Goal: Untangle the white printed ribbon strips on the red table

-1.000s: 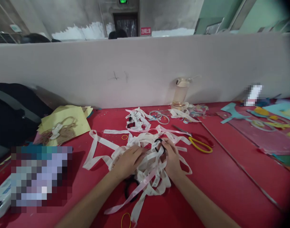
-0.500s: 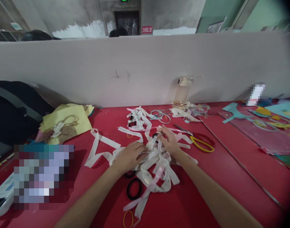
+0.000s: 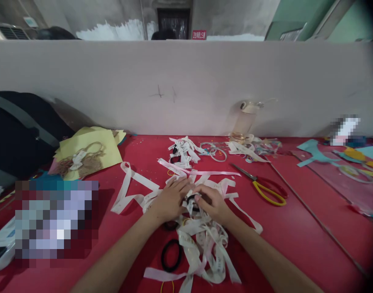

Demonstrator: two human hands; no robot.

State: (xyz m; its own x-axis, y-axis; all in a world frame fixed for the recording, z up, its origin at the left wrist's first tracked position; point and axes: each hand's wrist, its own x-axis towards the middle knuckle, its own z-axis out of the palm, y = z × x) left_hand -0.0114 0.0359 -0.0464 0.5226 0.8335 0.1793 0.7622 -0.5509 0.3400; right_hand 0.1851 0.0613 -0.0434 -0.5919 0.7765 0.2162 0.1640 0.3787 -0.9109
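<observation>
Ribbons (image 3: 191, 251) are lying centre tabletop (image 3: 296, 228); right hand (image 3: 215, 203) is pinching a black band (image 3: 190, 197) among them, left hand (image 3: 171, 200) is covering ribbon alongside (grip hidden, can't tell); separating band from ribbon is seemingly needing a steady pinch.

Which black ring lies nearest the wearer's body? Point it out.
The front black ring, flat on the red tabletop. Its open loop shows plainly; the ring behind it is partly covered, and another is at the right hand.
</observation>
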